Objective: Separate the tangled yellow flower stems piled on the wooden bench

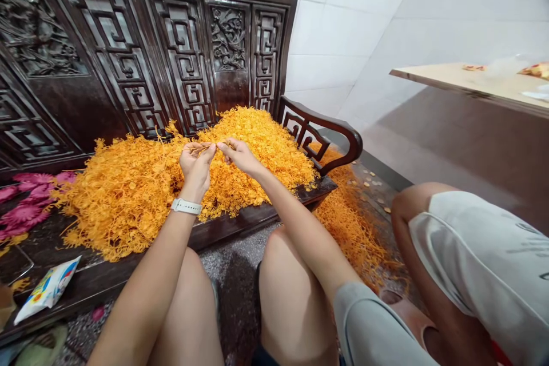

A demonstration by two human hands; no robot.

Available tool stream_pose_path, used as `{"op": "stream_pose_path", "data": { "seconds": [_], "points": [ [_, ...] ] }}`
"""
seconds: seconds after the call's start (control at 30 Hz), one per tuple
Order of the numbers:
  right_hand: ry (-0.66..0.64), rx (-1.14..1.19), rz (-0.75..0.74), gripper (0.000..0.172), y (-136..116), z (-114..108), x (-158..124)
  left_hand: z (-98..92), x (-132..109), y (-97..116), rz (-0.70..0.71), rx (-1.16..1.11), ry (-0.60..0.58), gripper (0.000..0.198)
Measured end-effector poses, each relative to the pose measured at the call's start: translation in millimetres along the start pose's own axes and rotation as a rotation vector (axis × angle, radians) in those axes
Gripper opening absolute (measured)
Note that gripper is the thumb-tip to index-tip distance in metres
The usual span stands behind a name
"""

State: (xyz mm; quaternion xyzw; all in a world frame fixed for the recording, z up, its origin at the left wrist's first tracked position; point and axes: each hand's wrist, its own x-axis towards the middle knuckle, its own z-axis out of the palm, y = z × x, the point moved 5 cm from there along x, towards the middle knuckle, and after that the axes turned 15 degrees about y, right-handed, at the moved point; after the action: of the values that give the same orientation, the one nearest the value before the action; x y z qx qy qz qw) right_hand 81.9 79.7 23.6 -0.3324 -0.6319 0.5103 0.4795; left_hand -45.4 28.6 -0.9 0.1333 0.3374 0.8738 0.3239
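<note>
Through the head camera, I see my left hand (197, 163) and right hand (237, 154) meeting over a dark, carved wooden counter (240, 230); both pinch a thin orange strand (199, 149) between their fingertips, near the centre of the scene. Behind them, two frilly, thread-like orange heaps cover the seat: a left heap (124, 200) and a far right heap (266, 154); thinner orange strands (351, 234) litter the floor on the right. Magenta petalled flowers (32, 206) lie far left; a glossy white-and-blue packet (49, 289) lies near left. I judge one piece to be mid-handling; the heaps suggest plenty has been gathered, but I cannot tell finished pieces from waiting ones, so what is left remains unclear.
</note>
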Motion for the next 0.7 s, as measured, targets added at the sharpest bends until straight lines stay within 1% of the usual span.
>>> {"op": "stream_pose_path", "data": {
  "seconds": [0.1, 0.17, 0.27, 0.33, 0.4, 0.5, 0.6, 0.7],
  "points": [
    [0.001, -0.044, 0.006, 0.031, 3, 0, 0, 0.7, 0, 0, -0.009, -0.004, -0.005, 0.062],
    [-0.025, -0.08, 0.009, 0.034, 3, 0, 0, 2.1, -2, 0, -0.045, -0.021, -0.011, 0.062],
    [-0.085, -0.129, -0.023, 0.038, -4, -2, -3, 2.3, -5, -1, -0.146, 0.011, -0.004, 0.059],
    [-0.09, -0.133, -0.053, 0.039, -10, -6, -4, 1.6, -7, -2, -0.217, 0.074, -0.021, 0.054],
    [-0.073, -0.096, -0.05, 0.038, -14, -10, -5, 1.6, -8, -2, -0.265, 0.141, -0.074, 0.049],
    [-0.037, 0.016, 0.025, 0.037, -10, -12, -5, 1.7, -9, -1, -0.267, 0.215, -0.128, 0.045],
    [0.003, 0.112, 0.125, 0.037, 0, -7, -3, 1.8, -10, -3, -0.248, 0.241, -0.109, 0.045],
    [0.082, 0.1, 0.146, 0.031, 8, -1, -2, 3.6, -15, -11, -0.234, 0.27, -0.113, 0.041]
  ]
}}
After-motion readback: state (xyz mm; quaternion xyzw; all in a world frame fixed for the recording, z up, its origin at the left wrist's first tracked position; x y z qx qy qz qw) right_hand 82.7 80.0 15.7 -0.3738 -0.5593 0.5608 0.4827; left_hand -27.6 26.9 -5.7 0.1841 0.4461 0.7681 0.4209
